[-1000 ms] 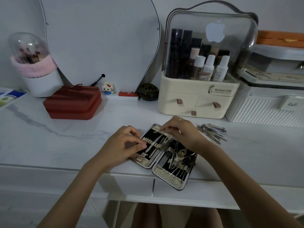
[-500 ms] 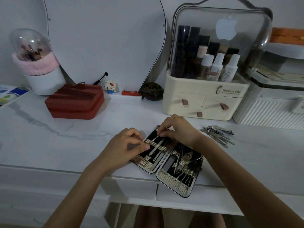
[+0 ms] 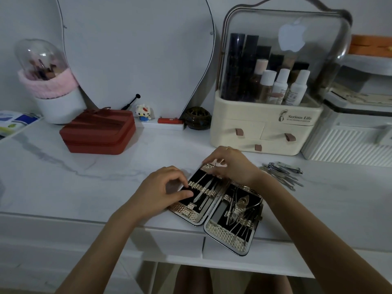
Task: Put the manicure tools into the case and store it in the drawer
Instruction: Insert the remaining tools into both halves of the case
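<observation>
An open manicure case [image 3: 227, 240] with gold textured trim and black lining lies at the front edge of the white marble table, partly over the edge. Several metal tools sit under its straps in both halves. My left hand [image 3: 161, 192] rests on the left half, thumb and fingers pressing near a strap. My right hand [image 3: 231, 164] is at the top of the left half, fingertips pinching a thin metal tool that points into the case. A pile of loose metal manicure tools [image 3: 282, 172] lies on the table right of my right hand.
A cream cosmetics organiser [image 3: 263, 132] with small drawers stands behind the case. A red zip pouch [image 3: 97, 134] lies at the left, a white ribbed box [image 3: 347, 145] at the right. Closed table drawers [image 3: 174, 242] run below the front edge.
The view has shifted slightly. My right hand has slid a little toward the top edge of the case's left half; my left hand stays on the case.
</observation>
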